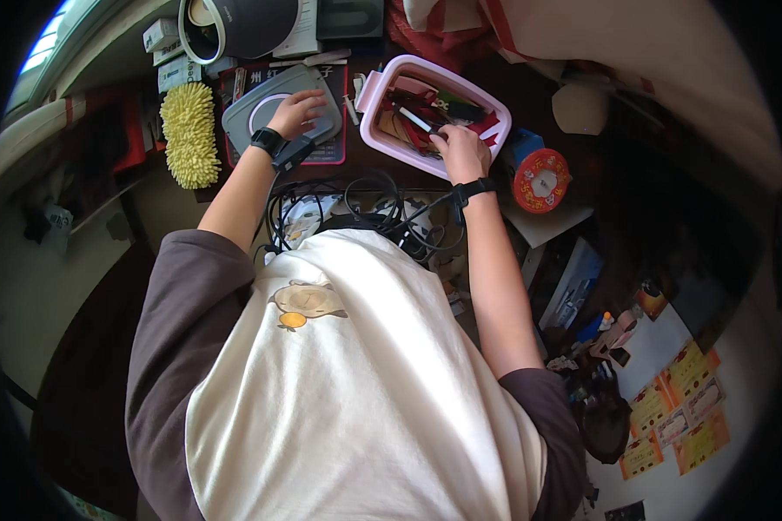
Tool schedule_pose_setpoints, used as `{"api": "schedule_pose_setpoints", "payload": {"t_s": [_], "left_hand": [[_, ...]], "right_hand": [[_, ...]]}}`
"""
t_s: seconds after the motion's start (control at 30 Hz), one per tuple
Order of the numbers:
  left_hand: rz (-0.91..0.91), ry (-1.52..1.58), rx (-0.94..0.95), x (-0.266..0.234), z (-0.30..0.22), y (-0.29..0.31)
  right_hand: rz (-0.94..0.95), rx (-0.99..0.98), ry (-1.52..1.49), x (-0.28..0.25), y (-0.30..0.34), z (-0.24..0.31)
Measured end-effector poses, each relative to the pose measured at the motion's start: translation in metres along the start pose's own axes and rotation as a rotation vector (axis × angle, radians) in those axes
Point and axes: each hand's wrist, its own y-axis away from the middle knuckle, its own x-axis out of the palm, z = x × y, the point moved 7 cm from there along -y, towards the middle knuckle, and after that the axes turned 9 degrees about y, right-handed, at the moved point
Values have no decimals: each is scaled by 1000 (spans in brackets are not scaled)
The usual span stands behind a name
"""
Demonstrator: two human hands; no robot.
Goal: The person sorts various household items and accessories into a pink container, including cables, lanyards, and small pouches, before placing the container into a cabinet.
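My left hand (297,113) rests with its fingers stretched out on a grey plastic lid (323,130) with a pale ring on it, holding nothing. The lid lies on a dark mat with a red-pink edge (342,154). At the near right corner of a pink plastic box (378,139), my right hand (462,152) reaches in over the rim. Its fingers are closed at the dark end of a white pen-like stick (415,119). Inside the box lie red pieces and a black item (466,111), partly hidden by one another. Both wrists wear black bands.
A yellow shaggy duster (190,136) lies left of the lid. Behind it are small boxes (161,35) and a dark round-topped container (243,26). Right of the pink box stands a round red tub or roll (541,181). Black cables (356,195) loop at the desk's near edge.
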Motion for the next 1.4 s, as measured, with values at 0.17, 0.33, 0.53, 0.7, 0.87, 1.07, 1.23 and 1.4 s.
{"api": "schedule_pose_setpoints", "payload": {"t_s": [0.17, 0.33, 0.53, 0.7, 0.87, 1.07, 1.23, 1.4], "left_hand": [[-114, 230, -67, 9, 23, -18], [-68, -17, -282, 44, 53, -30], [-166, -862, 69, 47, 27, -45], [-97, -770, -2, 52, 22, -42], [-237, -942, 183, 57, 14, -45], [-193, -834, 105, 44, 21, -56], [-104, -630, 79, 33, -1, -28], [-127, -421, 149, 18, -40, 13]], "right_hand": [[31, 169, -30, -4, 3, -20], [-13, 207, -155, -18, 24, -49], [-77, 161, -270, -31, 38, -50], [-254, 359, -425, -33, 48, -92], [-216, 404, -667, -24, 55, -93], [-294, 382, -769, -31, 72, -75], [-373, 314, -721, -52, 89, -67], [-407, 353, -769, -55, 106, -68]]}}
